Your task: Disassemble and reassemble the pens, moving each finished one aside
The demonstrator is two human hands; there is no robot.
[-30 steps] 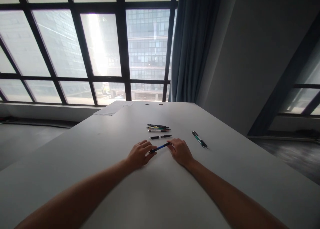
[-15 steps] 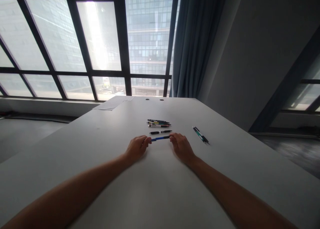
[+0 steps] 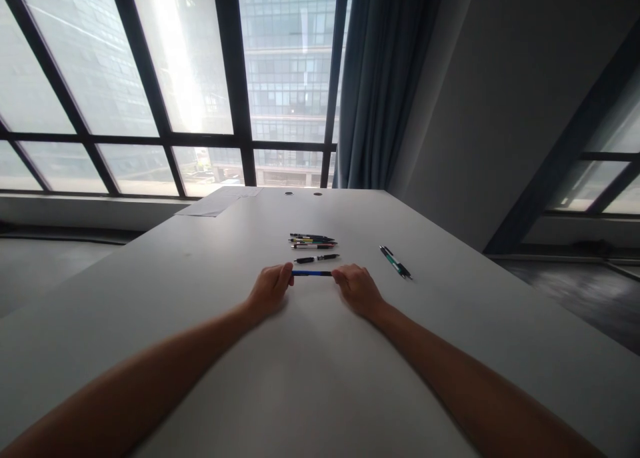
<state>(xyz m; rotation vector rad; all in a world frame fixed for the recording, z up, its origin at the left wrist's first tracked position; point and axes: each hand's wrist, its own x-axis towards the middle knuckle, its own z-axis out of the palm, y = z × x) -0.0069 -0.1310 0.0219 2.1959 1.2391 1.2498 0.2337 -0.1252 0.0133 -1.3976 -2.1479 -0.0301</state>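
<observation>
A blue pen (image 3: pixel 311 273) with a dark section at its right end stretches level between my two hands, near the middle of the table. My left hand (image 3: pixel 270 288) pinches its left end, and my right hand (image 3: pixel 357 288) pinches the dark right end. The fingertips cover both tips of the pen. Just beyond it lies a black pen (image 3: pixel 317 259) with a pale band, apart from my hands. Farther off, several pens (image 3: pixel 313 241) rest side by side in a small group.
To the right of my right hand, a green pen and a black pen (image 3: pixel 395 263) lie slanted together. Sheets of paper (image 3: pixel 213 205) sit at the white table's (image 3: pixel 310 378) far left corner. Two dark round holes are near the far edge, before the window and a blue curtain (image 3: pixel 387 91).
The blue pen has gone from slightly tilted to nearly level, still held at both ends. The whole view has shifted a little; the other pens lie as before.
</observation>
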